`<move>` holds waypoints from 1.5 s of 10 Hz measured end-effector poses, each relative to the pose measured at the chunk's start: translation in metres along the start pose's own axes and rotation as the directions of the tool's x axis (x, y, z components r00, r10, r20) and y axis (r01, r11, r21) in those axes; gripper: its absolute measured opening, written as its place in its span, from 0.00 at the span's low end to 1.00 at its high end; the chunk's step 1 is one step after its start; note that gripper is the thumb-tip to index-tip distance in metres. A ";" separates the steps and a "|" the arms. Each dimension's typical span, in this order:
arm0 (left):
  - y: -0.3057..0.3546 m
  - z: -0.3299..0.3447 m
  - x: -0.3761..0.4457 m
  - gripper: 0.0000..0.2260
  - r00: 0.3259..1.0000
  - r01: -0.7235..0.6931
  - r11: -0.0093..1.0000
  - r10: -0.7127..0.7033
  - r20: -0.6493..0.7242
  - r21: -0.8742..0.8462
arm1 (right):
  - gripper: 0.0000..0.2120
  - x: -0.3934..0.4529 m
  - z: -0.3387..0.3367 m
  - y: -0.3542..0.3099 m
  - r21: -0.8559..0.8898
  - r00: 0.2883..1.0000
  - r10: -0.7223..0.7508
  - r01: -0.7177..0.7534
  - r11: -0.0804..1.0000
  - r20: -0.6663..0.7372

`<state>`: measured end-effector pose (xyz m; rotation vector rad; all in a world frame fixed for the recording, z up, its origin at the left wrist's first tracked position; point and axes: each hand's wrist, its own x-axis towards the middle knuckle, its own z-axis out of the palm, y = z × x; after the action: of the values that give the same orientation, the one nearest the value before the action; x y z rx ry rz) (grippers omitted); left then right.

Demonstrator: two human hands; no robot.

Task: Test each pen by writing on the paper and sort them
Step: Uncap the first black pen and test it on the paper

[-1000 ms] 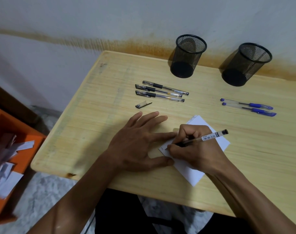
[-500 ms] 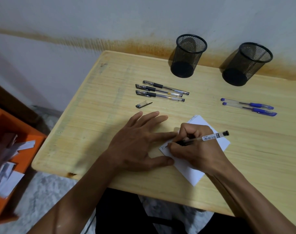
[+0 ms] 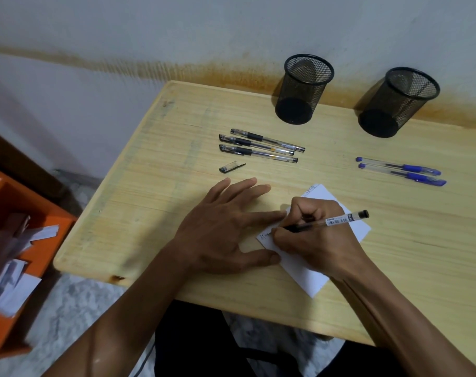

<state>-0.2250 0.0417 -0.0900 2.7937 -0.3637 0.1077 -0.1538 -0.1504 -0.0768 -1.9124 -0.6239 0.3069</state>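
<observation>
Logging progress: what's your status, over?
Right grip writing with black pen on paper. Left grip flat, steadying paper. Nothing in the way.

Colours, read outward from the pale yellow wood-grain desk [image 3: 394, 257]:
Paper [image 3: 359, 227] on it white, faint dark scribbles at its left edge. Pen [image 3: 332, 222] over the paper: clear barrel, black grip and end cap, white barcode label. Three pens [image 3: 261, 146] at desk centre-back: clear with black grips and caps. Loose cap [image 3: 230, 167] just in front of them: clear and black. Two pens [image 3: 400, 171] on the desk's right: clear, blue caps and grips. Two cups [image 3: 303, 89] at the back edge: black mesh. Wall [image 3: 150, 28] behind the desk: grey-white, rusty orange-brown stain band. Bin [image 3: 3, 202] left of the desk: orange, white paper scraps inside. Floor [image 3: 68, 308] below the desk: grey-white marbled.
</observation>
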 end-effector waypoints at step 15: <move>-0.020 -0.001 0.029 0.09 0.655 0.589 0.779 -0.616 -0.438 -0.216 | 0.05 -0.056 -0.068 -0.001 0.456 0.926 0.240 -0.086 0.886 -0.291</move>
<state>-0.1921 0.0536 -0.0919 2.5420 0.6853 0.6174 -0.1679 -0.2338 -0.0509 -1.5307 -0.1372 0.1945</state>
